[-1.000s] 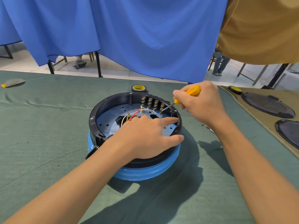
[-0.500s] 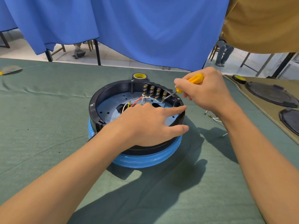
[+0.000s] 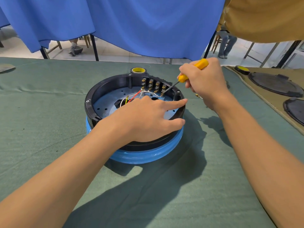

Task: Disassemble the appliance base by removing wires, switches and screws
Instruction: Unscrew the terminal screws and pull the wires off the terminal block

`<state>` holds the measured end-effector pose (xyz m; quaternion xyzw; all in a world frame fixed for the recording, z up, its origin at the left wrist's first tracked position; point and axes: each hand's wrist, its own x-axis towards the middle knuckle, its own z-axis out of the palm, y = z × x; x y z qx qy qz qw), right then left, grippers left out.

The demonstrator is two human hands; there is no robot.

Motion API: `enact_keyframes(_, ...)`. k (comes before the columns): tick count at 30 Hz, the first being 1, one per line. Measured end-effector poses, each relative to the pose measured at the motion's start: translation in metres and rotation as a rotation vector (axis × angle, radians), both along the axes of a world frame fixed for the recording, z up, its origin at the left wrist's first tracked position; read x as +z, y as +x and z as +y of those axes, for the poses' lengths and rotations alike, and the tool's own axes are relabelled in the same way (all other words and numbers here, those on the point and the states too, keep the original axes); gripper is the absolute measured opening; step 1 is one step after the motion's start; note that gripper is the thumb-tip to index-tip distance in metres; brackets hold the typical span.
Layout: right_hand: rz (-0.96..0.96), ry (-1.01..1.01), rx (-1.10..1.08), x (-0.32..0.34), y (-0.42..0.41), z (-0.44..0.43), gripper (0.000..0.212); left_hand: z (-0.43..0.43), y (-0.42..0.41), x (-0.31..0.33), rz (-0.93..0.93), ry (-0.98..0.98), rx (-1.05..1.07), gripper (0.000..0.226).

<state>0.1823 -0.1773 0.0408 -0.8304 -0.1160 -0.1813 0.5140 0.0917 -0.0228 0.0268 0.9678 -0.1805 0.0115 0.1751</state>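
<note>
Both hands are working on the appliance base [image 3: 98,94], which is sitting upside down near the middle of the green-covered bench [image 3: 49,145], its black rim facing up over a blue body.

You are spreading your left hand [image 3: 148,119] across the near side of the base. The fingers are lying straight, the index finger is reaching to the right rim and the thumb is pressing against the outer wall. That looks like bracing, so the round base is not turning or sliding while the tool is pushing.

Your right hand [image 3: 204,83] is curling tightly round the yellow screwdriver [image 3: 183,78]. You are angling it down and to the left, so the tip is meeting the rightmost of the four switches [image 3: 153,85] mounted on the far inner wall. The low slant is probably letting the blade get under a terminal where the wires [image 3: 143,93] are joining. Whether it is prying or turning a screw, I cannot tell.

Compared with half a second ago, very little is changing. The tip is staying at that same rightmost switch, and your left hand is keeping its spread pose. The wires are still lying attached, and only your view is shifting slightly.
</note>
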Motion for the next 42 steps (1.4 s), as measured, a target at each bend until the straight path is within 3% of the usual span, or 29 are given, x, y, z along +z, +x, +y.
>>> enact_keyframes(7,0.061,0.099,-0.134,-0.001,0.009,0.007,0.032,-0.001,0.001,0.000,0.011,0.012,0.013,0.052)
enact_keyframes(18,-0.123,-0.085,0.051,-0.006,-0.003,-0.009,0.034,0.000,0.000,0.000,0.029,0.015,0.013,0.052)
enact_keyframes(25,-0.019,0.096,-0.019,-0.011,0.003,-0.004,0.030,-0.002,0.000,-0.001,0.016,0.029,0.009,0.053)
enact_keyframes(29,0.162,0.215,0.008,-0.012,0.004,-0.003,0.030,-0.001,0.001,-0.002,0.010,0.020,0.013,0.053)
enact_keyframes(42,0.037,-0.065,0.083,-0.001,-0.003,-0.004,0.031,-0.002,0.001,-0.003,0.004,0.017,-0.019,0.053)
